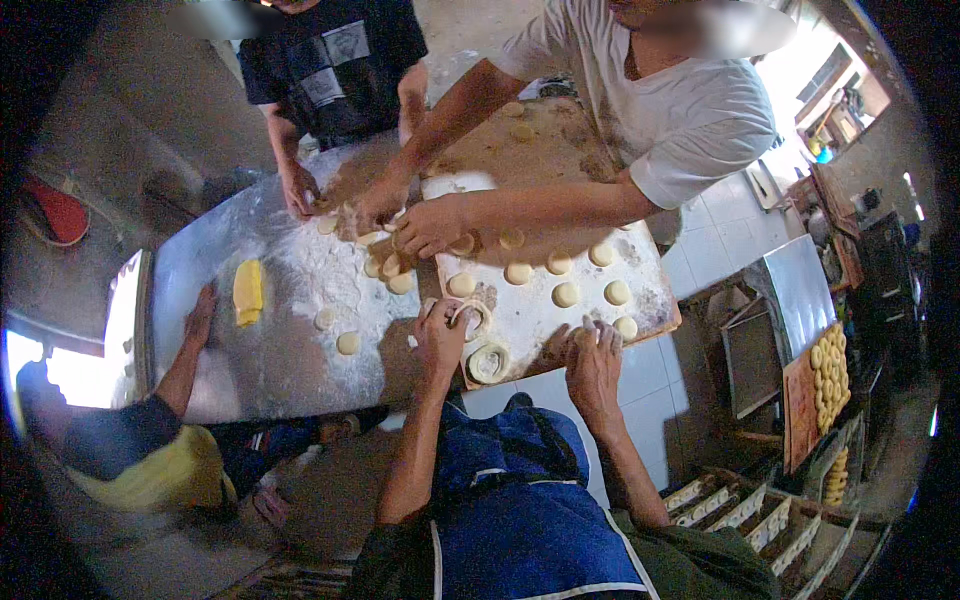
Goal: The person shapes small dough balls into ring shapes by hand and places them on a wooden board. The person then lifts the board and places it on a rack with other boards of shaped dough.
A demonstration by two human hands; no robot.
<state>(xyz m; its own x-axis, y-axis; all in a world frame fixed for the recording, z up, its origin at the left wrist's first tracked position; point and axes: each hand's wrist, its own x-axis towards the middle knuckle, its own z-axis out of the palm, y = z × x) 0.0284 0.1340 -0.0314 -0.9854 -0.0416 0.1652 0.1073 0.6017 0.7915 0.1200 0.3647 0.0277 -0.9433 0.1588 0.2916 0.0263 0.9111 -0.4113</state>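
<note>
My left hand (440, 335) is closed on the rim of a pale dough ring (477, 318) at the near left corner of a floured wooden board (530, 335). Just in front of me lies a second pale ring (488, 363), with a whitish middle. At the board's near edge, my right hand (594, 365) has its fingers curled and close together; whatever lies under them is hidden. Beside its fingertips sits a round dough piece (625, 328). Several more dough rounds (566, 294) are spread over the board.
A person in a white shirt (690, 120) reaches over dough pieces across the table, beside a person in black (335, 80). Another person's hand (201, 315) rests near a yellow dough slab (248, 292). At right, a tray of shaped dough (830, 375) stands above racks (740, 515).
</note>
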